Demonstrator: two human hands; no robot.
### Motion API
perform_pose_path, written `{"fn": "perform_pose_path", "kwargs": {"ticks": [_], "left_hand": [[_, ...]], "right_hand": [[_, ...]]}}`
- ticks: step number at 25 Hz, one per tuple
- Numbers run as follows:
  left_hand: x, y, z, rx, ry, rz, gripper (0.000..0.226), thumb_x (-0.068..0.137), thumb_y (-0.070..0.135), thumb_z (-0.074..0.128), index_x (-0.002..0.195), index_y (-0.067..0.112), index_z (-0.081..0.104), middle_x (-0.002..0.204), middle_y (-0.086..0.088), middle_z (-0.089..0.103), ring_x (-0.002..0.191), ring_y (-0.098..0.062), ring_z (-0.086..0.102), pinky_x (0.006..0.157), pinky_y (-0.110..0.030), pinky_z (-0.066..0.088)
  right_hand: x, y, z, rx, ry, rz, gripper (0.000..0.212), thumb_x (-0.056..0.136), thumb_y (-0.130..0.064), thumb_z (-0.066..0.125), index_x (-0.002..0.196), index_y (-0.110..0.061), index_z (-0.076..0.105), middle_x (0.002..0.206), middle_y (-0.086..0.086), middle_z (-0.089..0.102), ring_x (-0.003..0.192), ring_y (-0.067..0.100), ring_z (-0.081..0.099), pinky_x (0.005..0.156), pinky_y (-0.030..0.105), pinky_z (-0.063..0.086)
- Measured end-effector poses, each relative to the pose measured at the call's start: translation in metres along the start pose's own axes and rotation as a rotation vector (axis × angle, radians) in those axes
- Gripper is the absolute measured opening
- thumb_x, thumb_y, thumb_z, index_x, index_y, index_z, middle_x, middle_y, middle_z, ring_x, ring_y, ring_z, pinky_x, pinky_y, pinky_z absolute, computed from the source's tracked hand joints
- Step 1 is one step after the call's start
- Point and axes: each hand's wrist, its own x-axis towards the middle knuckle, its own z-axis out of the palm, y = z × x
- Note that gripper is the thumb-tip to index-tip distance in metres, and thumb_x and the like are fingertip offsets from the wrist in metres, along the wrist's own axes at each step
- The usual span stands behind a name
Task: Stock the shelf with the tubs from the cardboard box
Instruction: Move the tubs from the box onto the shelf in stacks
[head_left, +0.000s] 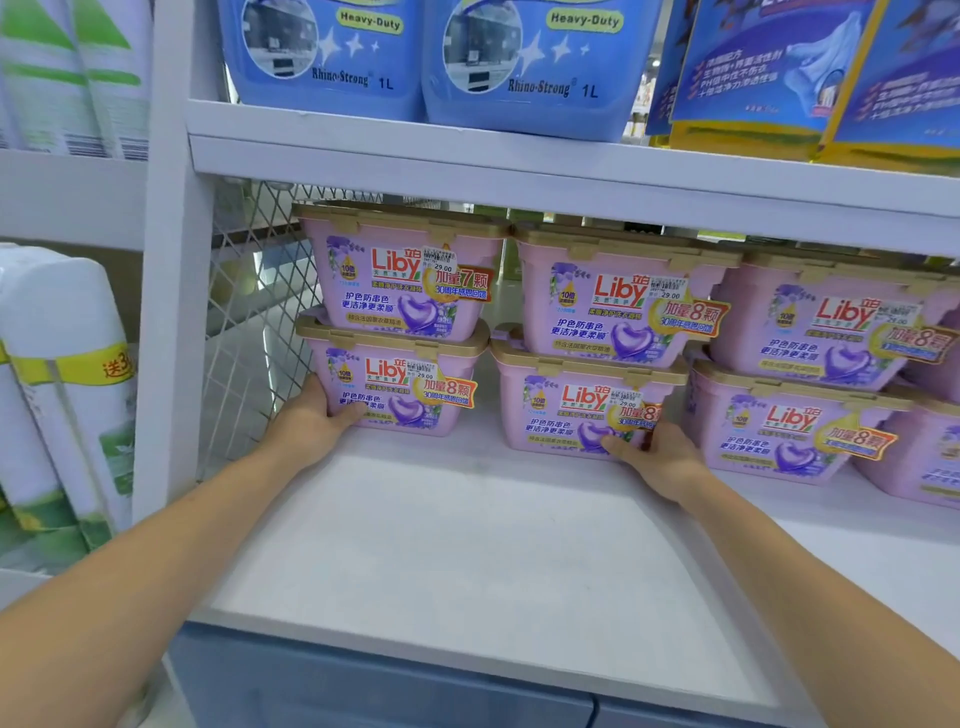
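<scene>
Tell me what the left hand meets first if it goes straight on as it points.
The bottom left tub, which the left hand grips at its lower corner; nothing lies between them.

- Three stacks of tubs, each two high, stand side by side at the back of the shelf (467, 545): left stack (400, 280), middle stack (613, 312), right stack (831, 332).
- More tubs (924, 457) sit right of the right stack.
- Mesh (254, 312) stands just left of the left stack.
- Left grip (311, 421) holds the left bottom tub (400, 395) at its left corner.
- Right grip (660, 457) holds the middle bottom tub (571, 410) at its right corner.
- Above, on the upper shelf (519, 161), are two jugs (332, 52), with pouches (779, 67) to their right.
- Bottles (67, 364) stand in the bay to the left.
</scene>
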Motion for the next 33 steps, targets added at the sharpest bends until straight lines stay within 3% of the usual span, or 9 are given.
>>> {"fn": "perform_pose_path", "kwargs": {"ticks": [3, 5, 8, 14, 18, 23, 28, 31, 33], "left_hand": [[-0.003, 0.002, 0.004, -0.027, 0.034, -0.016, 0.048, 0.083, 0.027, 0.064, 0.124, 0.007, 0.049, 0.126, -0.015, 0.060, 0.117, -0.035, 0.055, 0.095, -0.038, 0.044], [-0.013, 0.009, 0.008, -0.011, 0.077, -0.016, 0.043, 0.083, 0.022, 0.064, 0.120, 0.006, 0.053, 0.123, -0.018, 0.061, 0.114, -0.038, 0.056, 0.092, -0.039, 0.045], [-0.041, 0.023, 0.006, 0.065, 0.092, -0.044, 0.046, 0.084, 0.021, 0.062, 0.124, 0.004, 0.046, 0.127, -0.022, 0.057, 0.118, -0.041, 0.051, 0.092, -0.042, 0.043], [-0.141, 0.076, -0.003, 0.222, 0.085, 0.242, 0.042, 0.085, 0.015, 0.062, 0.124, 0.002, 0.051, 0.121, -0.020, 0.062, 0.107, -0.036, 0.061, 0.090, -0.046, 0.047], [-0.233, 0.107, 0.015, 0.229, -0.077, 0.351, 0.041, 0.080, 0.030, 0.059, 0.115, 0.009, 0.059, 0.107, -0.006, 0.067, 0.090, -0.027, 0.065, 0.083, -0.041, 0.049], [-0.329, 0.116, 0.037, 0.348, -0.072, 0.452, 0.041, 0.080, 0.032, 0.053, 0.111, 0.008, 0.063, 0.107, -0.008, 0.071, 0.098, -0.023, 0.065, 0.088, -0.040, 0.047], [-0.404, 0.104, 0.064, 0.246, -0.307, 0.294, 0.017, 0.078, 0.037, 0.056, 0.091, 0.046, 0.049, 0.086, 0.030, 0.066, 0.090, -0.003, 0.059, 0.078, -0.027, 0.050], [-0.448, 0.084, 0.078, 0.239, -0.435, 0.120, 0.023, 0.080, 0.033, 0.062, 0.094, 0.046, 0.049, 0.096, 0.017, 0.068, 0.087, -0.002, 0.063, 0.084, -0.029, 0.049], [-0.472, 0.071, 0.081, 0.285, -0.463, 0.029, 0.029, 0.083, 0.025, 0.065, 0.110, 0.029, 0.059, 0.111, -0.003, 0.069, 0.093, -0.013, 0.066, 0.088, -0.030, 0.047]], "right_hand": [[-0.008, 0.007, -0.002, 0.069, 0.041, -0.038, 0.043, 0.068, -0.053, 0.067, 0.091, -0.019, 0.057, 0.087, 0.002, 0.068, 0.086, 0.029, 0.060, 0.084, 0.041, 0.050], [-0.020, 0.013, -0.010, 0.001, 0.036, -0.038, 0.066, 0.065, -0.057, 0.064, 0.119, -0.019, 0.053, 0.114, 0.005, 0.068, 0.108, 0.029, 0.060, 0.095, 0.043, 0.046], [-0.044, 0.025, -0.027, -0.249, 0.007, -0.069, 0.068, 0.082, -0.041, 0.062, 0.138, -0.011, 0.038, 0.138, 0.006, 0.054, 0.129, 0.029, 0.045, 0.105, 0.039, 0.035], [-0.120, 0.063, -0.090, -0.504, 0.038, -0.266, 0.054, 0.085, -0.039, 0.060, 0.133, -0.018, 0.048, 0.140, 0.003, 0.051, 0.124, 0.031, 0.044, 0.098, 0.035, 0.034], [-0.178, 0.101, -0.137, -0.445, 0.082, -0.326, 0.044, 0.087, -0.032, 0.059, 0.127, -0.014, 0.054, 0.138, 0.001, 0.053, 0.121, 0.030, 0.046, 0.097, 0.036, 0.037], [-0.269, 0.181, -0.178, -0.392, 0.067, -0.277, 0.040, 0.087, -0.028, 0.059, 0.124, -0.013, 0.057, 0.130, 0.003, 0.059, 0.122, 0.026, 0.049, 0.096, 0.037, 0.040], [-0.329, 0.247, -0.184, -0.356, -0.071, -0.149, 0.038, 0.086, -0.023, 0.061, 0.123, -0.013, 0.058, 0.121, 0.008, 0.065, 0.114, 0.030, 0.056, 0.089, 0.037, 0.043], [-0.357, 0.274, -0.169, -0.293, -0.188, -0.119, 0.038, 0.085, -0.020, 0.062, 0.122, -0.009, 0.059, 0.123, 0.008, 0.064, 0.113, 0.028, 0.059, 0.087, 0.027, 0.038], [-0.370, 0.286, -0.157, -0.258, -0.240, -0.087, 0.042, 0.087, -0.022, 0.061, 0.127, -0.010, 0.055, 0.128, 0.007, 0.061, 0.117, 0.024, 0.056, 0.088, 0.022, 0.036]]}}
